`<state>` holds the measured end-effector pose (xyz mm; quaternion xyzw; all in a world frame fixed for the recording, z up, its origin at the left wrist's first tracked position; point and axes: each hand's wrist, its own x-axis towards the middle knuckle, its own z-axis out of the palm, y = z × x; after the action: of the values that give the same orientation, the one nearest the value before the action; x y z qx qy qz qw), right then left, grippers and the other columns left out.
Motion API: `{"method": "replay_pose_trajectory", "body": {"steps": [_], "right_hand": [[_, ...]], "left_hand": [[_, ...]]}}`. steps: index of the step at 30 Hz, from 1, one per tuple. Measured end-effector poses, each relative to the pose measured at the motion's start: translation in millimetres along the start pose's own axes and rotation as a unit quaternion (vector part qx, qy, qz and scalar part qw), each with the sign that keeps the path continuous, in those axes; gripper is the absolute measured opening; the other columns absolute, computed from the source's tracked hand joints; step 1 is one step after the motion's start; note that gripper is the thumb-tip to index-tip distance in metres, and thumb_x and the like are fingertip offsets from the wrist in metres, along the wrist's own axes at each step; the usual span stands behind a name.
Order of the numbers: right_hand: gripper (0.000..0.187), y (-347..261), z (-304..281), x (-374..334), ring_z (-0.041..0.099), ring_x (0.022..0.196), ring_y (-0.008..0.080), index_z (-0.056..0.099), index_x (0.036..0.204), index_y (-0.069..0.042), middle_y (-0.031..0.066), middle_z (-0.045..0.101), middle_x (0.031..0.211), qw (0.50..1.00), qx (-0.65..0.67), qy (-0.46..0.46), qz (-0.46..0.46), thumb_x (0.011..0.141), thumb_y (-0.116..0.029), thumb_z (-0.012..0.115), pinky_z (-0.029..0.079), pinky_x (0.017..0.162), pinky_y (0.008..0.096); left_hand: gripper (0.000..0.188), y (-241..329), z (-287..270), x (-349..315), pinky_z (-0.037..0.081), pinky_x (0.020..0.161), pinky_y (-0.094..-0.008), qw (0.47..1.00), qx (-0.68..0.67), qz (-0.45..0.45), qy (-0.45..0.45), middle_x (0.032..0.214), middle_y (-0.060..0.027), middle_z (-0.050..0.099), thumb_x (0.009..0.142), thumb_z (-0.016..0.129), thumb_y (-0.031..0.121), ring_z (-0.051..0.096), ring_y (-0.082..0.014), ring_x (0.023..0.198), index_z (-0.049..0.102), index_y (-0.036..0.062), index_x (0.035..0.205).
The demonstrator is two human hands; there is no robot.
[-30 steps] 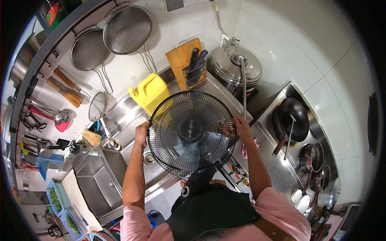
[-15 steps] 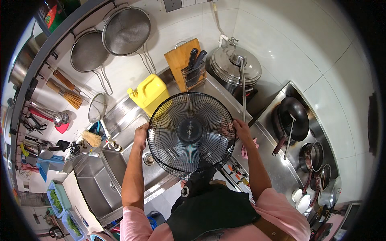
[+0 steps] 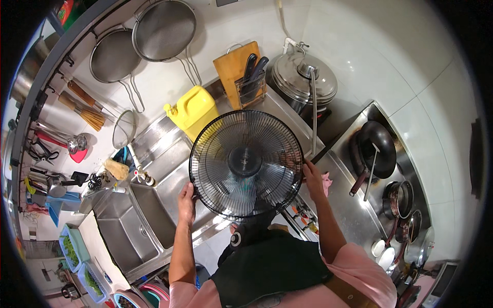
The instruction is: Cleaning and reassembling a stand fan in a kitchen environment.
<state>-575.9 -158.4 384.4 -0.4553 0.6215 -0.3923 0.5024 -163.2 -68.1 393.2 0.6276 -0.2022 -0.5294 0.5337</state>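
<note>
Over sink [image 3: 149, 205] | fan [image 3: 245, 164] unmoved | left hand [image 3: 186, 203], right hand [image 3: 311, 177] still gripping

Stainless steel counter [image 3: 287, 110] along far wall, yellow jerrycan [image 3: 194, 109] at left beside sink [image 3: 149, 205], knife rack [image 3: 252, 84] with wooden chopping board [image 3: 231, 66] centre, lidded steel pot [image 3: 304, 78] right, pink cloth [image 3: 326, 183] near right.

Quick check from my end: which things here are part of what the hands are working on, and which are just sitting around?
In hand:
black fan
left hand on its guard rim
right hand on the opposite rim

Lying about:
yellow jerrycan
knife rack
steel pot
wok
sink
</note>
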Motion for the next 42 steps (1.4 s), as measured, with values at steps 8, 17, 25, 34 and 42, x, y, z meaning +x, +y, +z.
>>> {"method": "replay_pose_trajectory", "body": {"steps": [8, 17, 25, 34, 42], "right_hand": [[0.047, 14.2, -3.2, -34.5, 0.055, 0.092, 0.0098, 0.04, 0.138, -0.006, 0.0011, 0.057, 0.112, 0.992, 0.107, -0.021, 0.068, 0.095, -0.024, 0.048, 0.048, 0.077, 0.0279], [0.064, 25.1, -1.0, -57.5, 0.055, 0.102, 0.0172, 0.023, 0.146, -0.002, 0.0096, 0.056, 0.113, 0.958, 0.256, -0.128, 0.006, 0.091, -0.013, 0.054, 0.044, 0.091, 0.0324], [0.065, 28.3, 6.1, -76.8, 0.057, 0.094, 0.0165, 0.023, 0.146, -0.005, 0.0097, 0.058, 0.105, 0.963, 0.252, -0.096, -0.002, 0.089, -0.007, 0.055, 0.047, 0.084, 0.0311], [0.075, 27.9, 9.9, -90.1, 0.056, 0.098, 0.0167, 0.018, 0.147, -0.007, 0.0103, 0.055, 0.115, 0.954, 0.269, -0.131, 0.023, 0.085, -0.007, 0.059, 0.047, 0.085, 0.0294], [0.089, 20.2, 13.1, -98.7, 0.044, 0.124, 0.0219, 0.009, 0.15, -0.009, 0.0123, 0.04, 0.141, 0.935, 0.303, -0.184, 0.021, 0.078, -0.008, 0.063, 0.035, 0.101, 0.0353]], "left_hand": [[0.037, -45.0, 4.9, -51.8, 0.041, 0.091, -0.0317, 0.989, -0.138, 0.022, -0.042, 0.117, 0.0035, 0.057, 0.093, 0.057, 0.018, 0.052, -0.0113, 0.104, 0.05, 0.0106, 0.129], [0.054, -80.7, 17.2, -80.8, 0.043, 0.084, -0.0265, 0.972, -0.217, 0.085, -0.04, 0.098, 0.0027, 0.05, 0.086, 0.059, -0.005, 0.05, -0.0091, 0.089, 0.039, 0.009, 0.134], [0.046, -91.9, 31.5, -93.0, 0.044, 0.084, -0.0317, 0.967, -0.234, 0.093, -0.024, 0.1, 0.001, 0.055, 0.085, 0.061, -0.003, 0.052, -0.0111, 0.091, 0.041, 0.0105, 0.124], [0.033, -86.6, 42.8, -106.9, 0.042, 0.081, -0.0276, 0.97, -0.239, 0.037, -0.029, 0.09, 0.0062, 0.049, 0.084, 0.063, -0.003, 0.048, -0.0076, 0.083, 0.046, 0.0139, 0.107], [0.027, -92.7, 47.6, -111.7, 0.042, 0.084, -0.0373, 0.978, -0.199, 0.016, -0.066, 0.084, 0.0066, 0.045, 0.085, 0.061, -0.003, 0.047, -0.0082, 0.08, 0.043, 0.0159, 0.093]]}}
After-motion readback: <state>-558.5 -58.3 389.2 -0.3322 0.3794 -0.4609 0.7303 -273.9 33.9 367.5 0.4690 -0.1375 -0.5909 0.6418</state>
